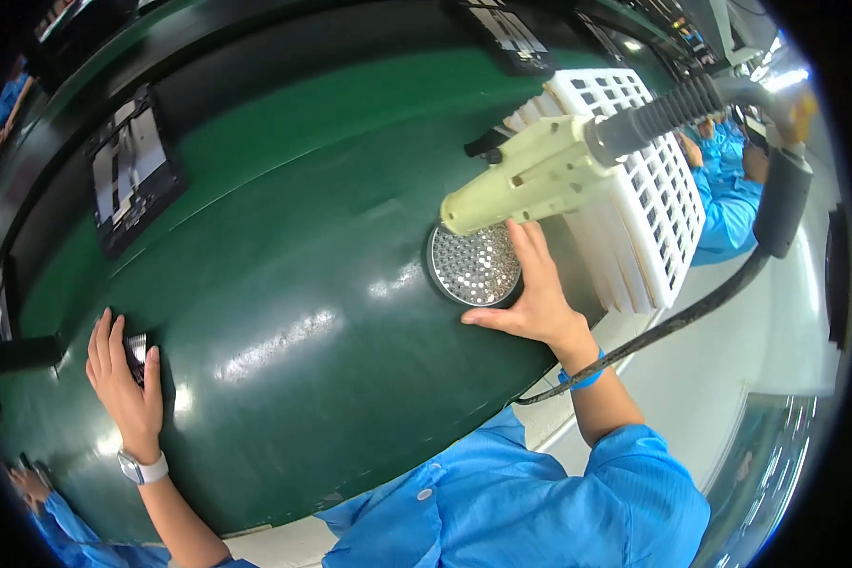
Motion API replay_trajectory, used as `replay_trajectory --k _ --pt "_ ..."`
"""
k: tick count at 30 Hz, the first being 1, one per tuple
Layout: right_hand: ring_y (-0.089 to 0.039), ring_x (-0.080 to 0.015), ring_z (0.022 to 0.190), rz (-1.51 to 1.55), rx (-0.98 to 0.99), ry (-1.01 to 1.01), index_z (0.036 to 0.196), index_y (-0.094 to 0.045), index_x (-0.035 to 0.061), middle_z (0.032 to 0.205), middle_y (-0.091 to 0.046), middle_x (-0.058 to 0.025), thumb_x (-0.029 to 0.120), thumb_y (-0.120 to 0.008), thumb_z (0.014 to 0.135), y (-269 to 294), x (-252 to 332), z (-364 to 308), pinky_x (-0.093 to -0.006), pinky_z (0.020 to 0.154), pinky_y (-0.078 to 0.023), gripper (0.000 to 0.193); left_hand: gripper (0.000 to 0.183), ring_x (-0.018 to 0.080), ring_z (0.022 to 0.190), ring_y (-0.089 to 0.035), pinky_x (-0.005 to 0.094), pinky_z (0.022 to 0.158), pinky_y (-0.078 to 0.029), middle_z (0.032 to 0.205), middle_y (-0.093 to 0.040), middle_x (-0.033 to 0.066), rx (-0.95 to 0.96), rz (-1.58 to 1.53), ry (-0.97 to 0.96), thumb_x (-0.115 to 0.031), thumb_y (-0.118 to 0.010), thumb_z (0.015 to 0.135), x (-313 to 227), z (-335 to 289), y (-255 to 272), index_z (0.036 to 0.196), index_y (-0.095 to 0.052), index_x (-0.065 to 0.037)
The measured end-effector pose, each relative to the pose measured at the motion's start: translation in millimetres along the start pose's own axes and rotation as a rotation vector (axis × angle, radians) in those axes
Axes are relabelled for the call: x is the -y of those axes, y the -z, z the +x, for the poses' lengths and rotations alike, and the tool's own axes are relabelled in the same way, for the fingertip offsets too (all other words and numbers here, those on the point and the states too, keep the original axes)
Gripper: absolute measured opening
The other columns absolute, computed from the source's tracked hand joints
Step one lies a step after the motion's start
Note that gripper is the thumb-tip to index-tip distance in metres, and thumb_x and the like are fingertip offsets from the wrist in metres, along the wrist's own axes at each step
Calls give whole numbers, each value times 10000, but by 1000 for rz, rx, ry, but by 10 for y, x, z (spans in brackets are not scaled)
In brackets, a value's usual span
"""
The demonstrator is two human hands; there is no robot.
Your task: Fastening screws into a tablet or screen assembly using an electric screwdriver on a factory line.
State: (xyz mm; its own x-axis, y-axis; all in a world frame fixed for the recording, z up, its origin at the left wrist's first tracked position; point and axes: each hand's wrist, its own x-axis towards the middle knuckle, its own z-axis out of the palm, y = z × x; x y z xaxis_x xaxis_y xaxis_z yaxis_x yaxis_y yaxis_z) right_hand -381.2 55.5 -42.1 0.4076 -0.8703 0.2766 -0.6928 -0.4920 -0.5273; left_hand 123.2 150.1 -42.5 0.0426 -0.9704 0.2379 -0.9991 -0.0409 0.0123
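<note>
My right hand (537, 301) curves around the right side of a round dish (430, 260). Thumb and fingers are at the dish's rim. Small shiny metal pieces (492, 265) cover its dotted surface, thicker on the right half. Just above the far rim hangs the tip of a pale yellow-green nozzle (525, 180), joined to a dark ribbed hose (667, 112). Farther left, my left hand (126, 393) rests on the table with a small dark piece with silvery stripes (136, 358) between thumb and fingers. The palm side of that hand is hidden.
White foam trays with square holes (625, 218) are stacked at the right edge. A black device panel with exposed parts (134, 170) lies far left, another (506, 36) at the back. A black cable (672, 329) crosses my right wrist. Other people in blue (724, 208) are nearby.
</note>
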Motion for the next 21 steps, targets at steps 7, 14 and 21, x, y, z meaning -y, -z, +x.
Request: replay_trajectory --k 7,14,21 --pt "-476 -445 1245 -33 47 67 1381 -400 -93 1335 -465 -279 421 -931 558 -80 31 55 -478 1074 -387 1106 517 355 1356 -431 472 1126 -289 1456 -493 150 -22 -7 -13 -271 -613 912 -14 57 -35 1359 -523 -26" --pt "-640 -339 1078 39 43 5 1209 -603 -9 1163 -660 -167 315 -919 553 -11 139 83 -396 971 -471 797 540 331 1339 -453 456 1123 -298 1427 -521 139 -36 -10 1 -262 -644 897 -89 75 -21 1375 -521 -44" --pt "-478 -414 1270 -13 58 107 1407 -371 -29 1343 -484 -203 430 -915 618 -22 -162 -205 -522 1102 -353 1063 584 314 1359 -442 437 1133 -281 1452 -499 136 -12 -5 51 -295 -652 907 -149 22 -27 1421 -489 -72"
